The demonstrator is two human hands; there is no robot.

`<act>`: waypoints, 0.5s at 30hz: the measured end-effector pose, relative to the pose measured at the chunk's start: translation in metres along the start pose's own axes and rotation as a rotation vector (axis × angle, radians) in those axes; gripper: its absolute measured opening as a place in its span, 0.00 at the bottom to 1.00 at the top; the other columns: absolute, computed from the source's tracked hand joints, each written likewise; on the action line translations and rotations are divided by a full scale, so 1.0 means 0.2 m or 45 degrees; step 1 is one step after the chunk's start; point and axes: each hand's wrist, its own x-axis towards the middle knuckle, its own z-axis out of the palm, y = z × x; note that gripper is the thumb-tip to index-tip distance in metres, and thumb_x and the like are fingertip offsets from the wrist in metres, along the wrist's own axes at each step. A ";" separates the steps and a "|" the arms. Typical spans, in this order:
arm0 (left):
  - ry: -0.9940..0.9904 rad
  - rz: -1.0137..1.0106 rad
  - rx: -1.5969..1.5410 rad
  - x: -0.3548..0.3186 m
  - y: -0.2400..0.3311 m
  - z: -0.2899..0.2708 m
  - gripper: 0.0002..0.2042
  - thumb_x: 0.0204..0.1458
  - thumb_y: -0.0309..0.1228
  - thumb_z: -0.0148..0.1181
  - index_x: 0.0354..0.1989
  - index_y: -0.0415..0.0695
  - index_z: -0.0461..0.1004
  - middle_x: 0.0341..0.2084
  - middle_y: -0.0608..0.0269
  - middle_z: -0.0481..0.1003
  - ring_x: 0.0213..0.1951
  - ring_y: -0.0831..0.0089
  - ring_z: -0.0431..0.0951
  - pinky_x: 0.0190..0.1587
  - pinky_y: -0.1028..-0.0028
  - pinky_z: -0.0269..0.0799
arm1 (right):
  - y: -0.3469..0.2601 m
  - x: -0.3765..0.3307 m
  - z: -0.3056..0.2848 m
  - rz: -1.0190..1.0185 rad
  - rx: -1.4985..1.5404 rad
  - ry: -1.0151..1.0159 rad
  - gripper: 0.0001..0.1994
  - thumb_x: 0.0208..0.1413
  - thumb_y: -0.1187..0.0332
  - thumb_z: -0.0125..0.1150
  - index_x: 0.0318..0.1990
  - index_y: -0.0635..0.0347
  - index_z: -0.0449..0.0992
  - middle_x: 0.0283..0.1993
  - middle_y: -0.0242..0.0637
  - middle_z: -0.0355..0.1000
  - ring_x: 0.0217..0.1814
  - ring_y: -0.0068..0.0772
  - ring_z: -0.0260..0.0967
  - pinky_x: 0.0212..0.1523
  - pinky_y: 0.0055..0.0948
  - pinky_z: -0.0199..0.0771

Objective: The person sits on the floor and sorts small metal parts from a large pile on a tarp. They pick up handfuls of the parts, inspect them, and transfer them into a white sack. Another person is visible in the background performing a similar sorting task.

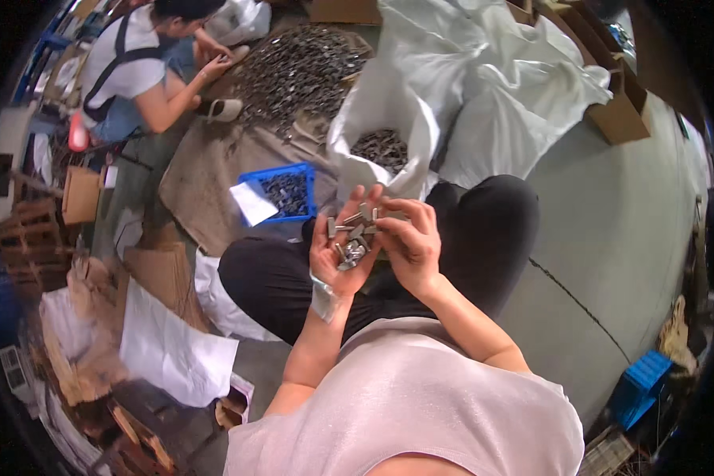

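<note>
Small silvery metal parts (357, 233), several of them with a flat block head and a thin pin, lie heaped in my left hand (335, 262). That hand is palm up and cupped over my lap, with clear wrapping around its wrist. From the right, my right hand (414, 247) reaches in with thumb and fingers pinched on one of the metal parts at the heap's edge. Just beyond my hands stands an open white woven sack (343, 147) with dark metal pieces (381, 149) inside. A blue crate (312, 190) of similar dark pieces sits to its left.
A large pile of metal pieces (301, 75) covers the brown cloth (202, 178) ahead. Another person (127, 79) sits at far left, hands together. White sacks (508, 103) and cardboard boxes (619, 111) stand far right. A white paper (253, 203) rests on the crate; another blue crate (641, 387) is lower right.
</note>
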 end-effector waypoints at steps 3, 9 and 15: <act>0.048 0.066 -0.020 -0.05 0.01 0.01 0.32 0.59 0.47 0.40 0.67 0.41 0.46 0.67 0.49 0.44 0.68 0.56 0.45 0.66 0.56 0.48 | -0.01 -0.04 0.02 0.026 0.014 -0.045 0.14 0.36 0.76 0.67 0.35 0.55 0.77 0.46 0.38 0.70 0.49 0.47 0.64 0.48 0.41 0.65; 0.109 0.163 0.181 -0.03 -0.01 0.00 0.32 0.60 0.50 0.38 0.67 0.41 0.48 0.67 0.50 0.46 0.69 0.58 0.42 0.67 0.59 0.44 | -0.05 -0.03 -0.02 -0.148 -0.051 -0.142 0.16 0.32 0.71 0.71 0.35 0.53 0.78 0.42 0.37 0.70 0.46 0.43 0.64 0.44 0.38 0.65; 0.119 0.177 0.305 -0.03 -0.02 -0.02 0.32 0.60 0.51 0.36 0.67 0.42 0.48 0.67 0.51 0.45 0.69 0.59 0.41 0.68 0.60 0.40 | -0.11 -0.02 0.05 -0.138 -0.165 -0.303 0.13 0.36 0.67 0.69 0.34 0.51 0.77 0.33 0.29 0.70 0.37 0.36 0.64 0.38 0.36 0.61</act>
